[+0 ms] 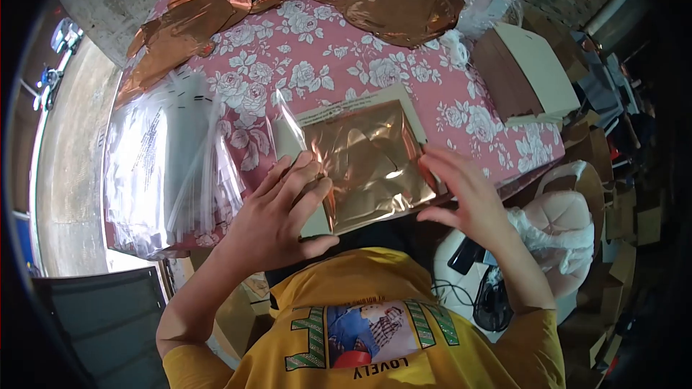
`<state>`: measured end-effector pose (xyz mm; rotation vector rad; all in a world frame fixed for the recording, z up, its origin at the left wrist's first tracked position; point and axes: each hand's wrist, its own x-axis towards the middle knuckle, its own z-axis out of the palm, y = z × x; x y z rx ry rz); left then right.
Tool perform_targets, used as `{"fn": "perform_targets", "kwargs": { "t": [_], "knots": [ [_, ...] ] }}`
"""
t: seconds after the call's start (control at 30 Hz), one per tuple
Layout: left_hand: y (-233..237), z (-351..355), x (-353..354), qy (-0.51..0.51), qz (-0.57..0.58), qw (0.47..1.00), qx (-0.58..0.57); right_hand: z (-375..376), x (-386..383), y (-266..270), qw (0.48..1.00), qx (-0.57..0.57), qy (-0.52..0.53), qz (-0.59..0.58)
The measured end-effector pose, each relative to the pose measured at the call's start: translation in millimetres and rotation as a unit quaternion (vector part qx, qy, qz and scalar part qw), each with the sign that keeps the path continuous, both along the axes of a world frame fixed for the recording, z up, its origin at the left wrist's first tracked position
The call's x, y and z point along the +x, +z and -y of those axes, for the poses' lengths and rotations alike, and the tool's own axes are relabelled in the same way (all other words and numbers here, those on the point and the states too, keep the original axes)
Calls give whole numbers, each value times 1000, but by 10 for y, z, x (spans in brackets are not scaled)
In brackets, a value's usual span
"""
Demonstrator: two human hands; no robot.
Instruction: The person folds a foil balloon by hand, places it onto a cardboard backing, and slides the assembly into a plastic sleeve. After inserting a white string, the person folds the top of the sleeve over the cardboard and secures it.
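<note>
A shiny copper-coloured foil packet [371, 162] lies on a pale card inside a clear plastic bag [411, 104], near the table's front edge. On its left side rests my left hand [281, 205], fingers spread and touching the foil and plastic. My right hand [465, 198] touches the right edge of the packet, its fingers stretched out and thumb apart. Neither hand is closed around anything. Printed text shows along the top of the card.
A pile of clear plastic bags [162, 162] covers the left of the flowered tablecloth [303, 75]. Copper foil sheets [396, 0] lie along the back. A stack of pale cards [526, 72] stands at the right. Beside the table is a padded chair [559, 223] with black items.
</note>
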<state>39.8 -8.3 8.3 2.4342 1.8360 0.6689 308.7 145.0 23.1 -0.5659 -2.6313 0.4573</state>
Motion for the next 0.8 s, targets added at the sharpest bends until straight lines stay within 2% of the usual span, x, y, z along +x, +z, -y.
{"fn": "perform_targets", "kwargs": {
  "t": [0.1,0.23,0.4,0.53,0.8],
  "knots": [
    [58,-7,-22,-15,35,998,-54,-145,-23,-106,999,-6,43,1],
    [109,2,33,2,40,997,-73,-220,-67,-102,997,-44,48,-31],
    [86,36,85,35,38,996,-73,-260,-101,-175,998,-2,47,-48],
    [40,57,132,97,30,994,-29,-233,-133,-267,994,59,59,-71],
    [-22,65,162,141,134,981,-4,-124,-166,-248,987,141,63,-52]
  ]
}}
